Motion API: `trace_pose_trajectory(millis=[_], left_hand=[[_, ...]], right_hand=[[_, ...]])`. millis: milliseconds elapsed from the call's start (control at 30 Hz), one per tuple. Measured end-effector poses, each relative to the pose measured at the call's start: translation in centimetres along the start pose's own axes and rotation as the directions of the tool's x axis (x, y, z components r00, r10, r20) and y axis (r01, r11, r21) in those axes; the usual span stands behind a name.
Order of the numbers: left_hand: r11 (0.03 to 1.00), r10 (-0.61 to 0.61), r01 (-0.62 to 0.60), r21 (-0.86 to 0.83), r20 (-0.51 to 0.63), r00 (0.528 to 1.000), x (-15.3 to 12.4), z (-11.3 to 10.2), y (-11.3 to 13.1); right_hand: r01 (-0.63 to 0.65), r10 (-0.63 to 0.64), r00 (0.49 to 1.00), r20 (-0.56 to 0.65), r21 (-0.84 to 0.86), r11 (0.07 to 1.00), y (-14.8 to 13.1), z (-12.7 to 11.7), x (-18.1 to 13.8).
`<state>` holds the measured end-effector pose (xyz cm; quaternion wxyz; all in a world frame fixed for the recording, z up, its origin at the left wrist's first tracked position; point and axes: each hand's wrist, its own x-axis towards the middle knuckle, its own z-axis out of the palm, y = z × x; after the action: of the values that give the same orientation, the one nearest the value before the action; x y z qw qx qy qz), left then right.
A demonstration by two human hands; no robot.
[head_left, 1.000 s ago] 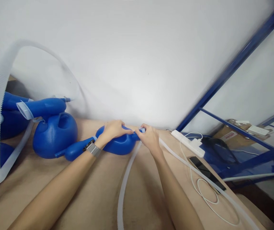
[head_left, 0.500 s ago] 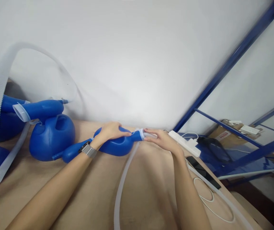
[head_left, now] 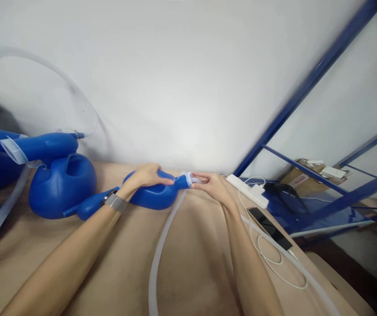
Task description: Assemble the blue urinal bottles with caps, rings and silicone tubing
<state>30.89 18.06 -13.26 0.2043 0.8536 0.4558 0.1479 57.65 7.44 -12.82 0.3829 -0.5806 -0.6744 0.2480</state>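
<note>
Tube (head_left: 157, 267) laid on the table (head_left: 119, 272), blue bottle (head_left: 157, 201) held beyond.
A white piece (head_left: 197, 180) is pinched at the bottle's collar (head_left: 189, 178) by the right hand (head_left: 213, 186); the bottle, near the wall (head_left: 182, 87), is clasped by the left hand (head_left: 149, 175). Were that clasp loosened, the bottle could be rolled and the collar skewed.

no readable text; reddish print on pale label (head_left: 299, 181) of cardboard box (head_left: 317, 183) too small, blurred.

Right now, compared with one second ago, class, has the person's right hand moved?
Yes. The right hand has moved to the right, nearer the white power strip lying on the table.
</note>
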Motion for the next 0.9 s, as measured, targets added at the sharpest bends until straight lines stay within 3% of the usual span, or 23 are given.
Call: trace_pose_trajectory(millis=[167, 300, 433, 533, 667, 800, 900], left_hand=[[0.998, 0.066, -0.065, 0.008, -0.061, 0.996, -0.7, 0.2, -0.4], [0.990, 0.128, -0.116, 0.081, -0.159, 0.979, -1.5, 0.7, -0.3], [0.969, 0.214, -0.171, 0.179, -0.262, 0.941, -3.8, 0.4, 0.4], [0.954, 0.140, -0.051, 0.295, -0.289, 0.947, -6.5, -1.4, 0.6], [0.926, -0.159, 0.199, 0.322, -0.147, 0.976, -9.9, -5.1, -1.7], [0.915, -0.275, 0.217, 0.341, 0.131, 0.953, -12.1, -6.8, -4.8], [0.939, -0.247, 0.176, 0.297, 0.223, 0.943, -12.4, -6.0, -5.9]], right_hand=[[0.064, -0.080, 0.990, -0.120, -0.133, 0.989, 0.4, 1.8, -1.6], [0.023, -0.112, 0.950, -0.290, -0.294, 0.956, -0.4, 4.0, -4.2], [-0.061, -0.024, 0.977, -0.213, -0.382, 0.922, -0.8, 7.0, -6.1], [-0.160, 0.111, 0.984, -0.140, -0.424, 0.891, -0.2, 9.1, -6.1], [-0.308, 0.269, 0.951, -0.150, -0.438, 0.845, 0.6, 10.5, -4.9], [-0.341, 0.322, 0.940, -0.117, -0.401, 0.850, -0.2, 9.7, -4.1], [-0.296, 0.315, 0.949, 0.007, -0.328, 0.897, -2.0, 8.0, -4.2]])
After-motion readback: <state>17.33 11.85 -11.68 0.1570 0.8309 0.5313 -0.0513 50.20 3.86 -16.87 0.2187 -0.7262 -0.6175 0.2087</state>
